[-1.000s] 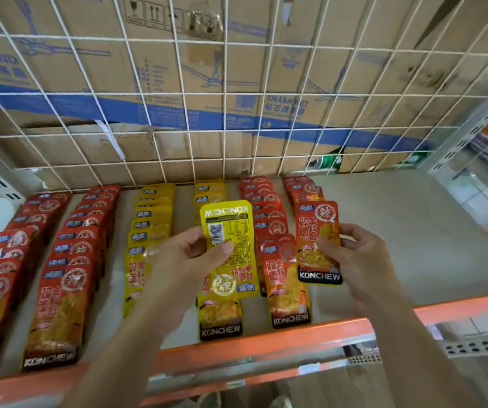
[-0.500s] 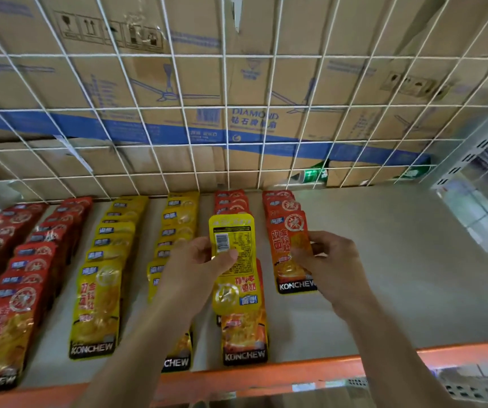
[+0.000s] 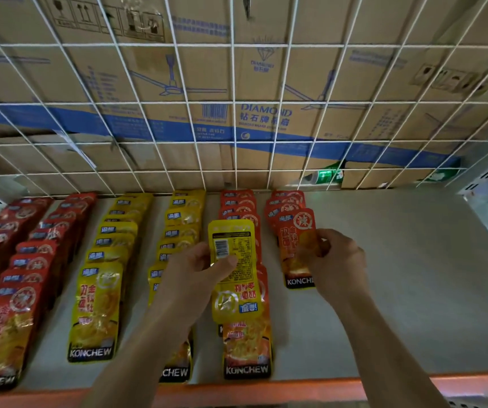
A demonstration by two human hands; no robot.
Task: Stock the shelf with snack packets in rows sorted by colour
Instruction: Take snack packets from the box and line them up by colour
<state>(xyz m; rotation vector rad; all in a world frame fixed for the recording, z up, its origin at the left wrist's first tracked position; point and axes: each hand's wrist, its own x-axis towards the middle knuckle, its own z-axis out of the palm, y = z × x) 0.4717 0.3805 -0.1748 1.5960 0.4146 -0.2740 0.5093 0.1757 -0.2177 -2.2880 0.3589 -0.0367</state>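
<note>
Left hand [image 3: 195,275]: grip closed on yellow packets [image 3: 232,260], seemingly two, barcode side up and inverted, held above the fifth row [image 3: 247,348], which is orange-red. Right hand [image 3: 339,260]: grip pinches an orange-red packet [image 3: 295,248] at the front of the short sixth row, low over the shelf [image 3: 398,290]. Risk: released here, the yellow stock lands on the wrong colour; its place is the yellow row [image 3: 178,231] just left. Secondary risk: it goes down reversed, labels mismatched.

We find a shop stockroom: a metal shelf [image 3: 384,290] with a wire-grid back [image 3: 236,142], cardboard cartons [image 3: 266,83] behind, snack packets [image 3: 95,304] in rows.
</note>
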